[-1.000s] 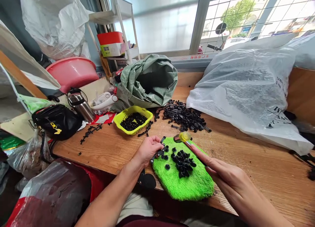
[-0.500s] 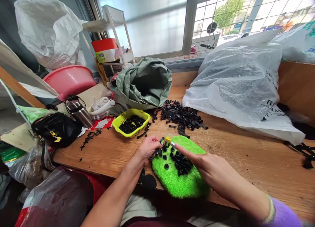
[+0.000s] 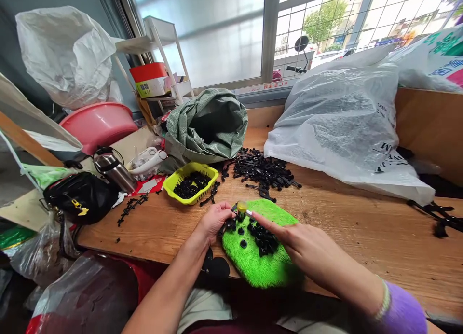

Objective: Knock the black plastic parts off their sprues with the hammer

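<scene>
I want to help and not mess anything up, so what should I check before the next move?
1. Left hand gripping the black plastic strip: ok.
2. Right hand holding the yellow-topped tool: cannot tell; its fingers reach it, but the grip is too small to see.
3. Green fuzzy pad lying flat on the wooden table: ok.
4. Loose black pieces lying on the pad: ok.
5. Yellow basket upright with black pieces inside: ok.
</scene>
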The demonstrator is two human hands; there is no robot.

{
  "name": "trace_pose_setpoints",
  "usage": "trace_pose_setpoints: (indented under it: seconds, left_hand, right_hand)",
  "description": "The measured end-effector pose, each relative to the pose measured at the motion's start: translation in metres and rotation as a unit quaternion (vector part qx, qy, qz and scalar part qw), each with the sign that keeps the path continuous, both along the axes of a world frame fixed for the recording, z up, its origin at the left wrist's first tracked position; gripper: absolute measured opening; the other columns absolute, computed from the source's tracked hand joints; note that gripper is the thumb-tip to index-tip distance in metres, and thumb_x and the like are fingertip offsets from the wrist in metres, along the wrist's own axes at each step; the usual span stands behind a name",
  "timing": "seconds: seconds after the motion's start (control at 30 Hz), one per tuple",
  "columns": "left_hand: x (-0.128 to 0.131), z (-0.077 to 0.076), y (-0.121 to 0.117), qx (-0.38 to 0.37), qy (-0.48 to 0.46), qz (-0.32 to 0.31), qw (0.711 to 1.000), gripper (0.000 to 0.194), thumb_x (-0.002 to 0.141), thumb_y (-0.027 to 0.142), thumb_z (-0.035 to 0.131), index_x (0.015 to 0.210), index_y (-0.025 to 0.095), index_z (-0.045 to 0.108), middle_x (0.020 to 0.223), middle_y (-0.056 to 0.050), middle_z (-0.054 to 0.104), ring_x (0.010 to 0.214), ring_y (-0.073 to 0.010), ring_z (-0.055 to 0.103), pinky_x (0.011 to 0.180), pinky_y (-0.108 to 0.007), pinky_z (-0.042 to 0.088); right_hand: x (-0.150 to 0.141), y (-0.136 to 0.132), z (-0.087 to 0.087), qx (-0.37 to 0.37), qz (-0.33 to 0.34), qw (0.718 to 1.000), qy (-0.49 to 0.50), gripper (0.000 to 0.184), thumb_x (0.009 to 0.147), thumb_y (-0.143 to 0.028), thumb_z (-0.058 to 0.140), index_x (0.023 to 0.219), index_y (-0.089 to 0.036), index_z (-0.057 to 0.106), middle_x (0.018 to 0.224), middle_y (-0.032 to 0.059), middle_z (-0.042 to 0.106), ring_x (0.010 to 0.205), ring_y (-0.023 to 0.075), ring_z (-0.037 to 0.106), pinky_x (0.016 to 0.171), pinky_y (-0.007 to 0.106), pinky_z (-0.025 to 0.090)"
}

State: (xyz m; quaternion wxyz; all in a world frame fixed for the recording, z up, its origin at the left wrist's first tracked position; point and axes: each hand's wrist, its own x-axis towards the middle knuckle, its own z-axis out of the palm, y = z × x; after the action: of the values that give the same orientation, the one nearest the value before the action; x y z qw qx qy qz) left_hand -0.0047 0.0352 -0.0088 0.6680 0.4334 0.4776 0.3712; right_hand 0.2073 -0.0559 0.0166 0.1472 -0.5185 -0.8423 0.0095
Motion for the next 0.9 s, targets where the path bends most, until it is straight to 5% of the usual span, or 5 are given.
trace_pose_setpoints:
  seconds: [0.1,0.3,0.53,0.9]
  left_hand:
    - [-0.002,-0.001,-0.003,-0.01,0.0,0.016,1.0,0.02,0.054,0.015,0.067,0.061,0.016,0.048,0.047,0.007,0.048,0.038,-0.0027,0.036,0.037,-0.015,0.023]
    - [-0.005,-0.003,-0.009,-0.032,-0.037,0.05,0.998,0.022,0.058,0.018,0.071,0.067,0.015,0.051,0.052,0.006,0.052,0.038,-0.003,0.039,0.038,-0.016,0.031]
    - [-0.002,-0.002,-0.01,-0.03,-0.005,0.061,0.998,0.025,0.055,0.019,0.074,0.065,0.015,0.052,0.045,0.009,0.044,0.034,-0.0003,0.03,0.036,-0.015,0.023]
    - [0.005,0.003,-0.012,0.0,0.023,0.068,0.997,0.029,0.05,0.019,0.073,0.06,0.017,0.046,0.043,0.01,0.044,0.035,-0.0012,0.031,0.036,-0.015,0.023]
  right_hand:
    - [0.004,-0.004,0.002,-0.021,-0.004,0.999,0.033,0.066,0.088,-0.007,0.028,0.149,-0.031,0.031,0.083,0.0055,0.074,0.067,0.0265,0.07,0.054,0.033,0.05]
    - [0.019,-0.022,0.0,-0.071,-0.006,0.955,0.288,0.049,0.101,-0.03,0.028,0.149,-0.036,0.027,0.138,-0.0001,0.052,0.119,0.0248,0.053,0.09,0.035,0.048]
    - [0.018,-0.032,-0.024,-0.083,0.001,0.954,0.287,0.047,0.101,-0.029,0.031,0.148,-0.035,0.032,0.132,-0.0025,0.057,0.115,0.0217,0.056,0.088,0.029,0.049]
    - [0.01,-0.035,-0.018,-0.042,0.033,0.968,0.245,0.049,0.101,-0.022,0.029,0.149,-0.032,0.03,0.129,0.0003,0.06,0.115,0.0212,0.056,0.085,0.028,0.052]
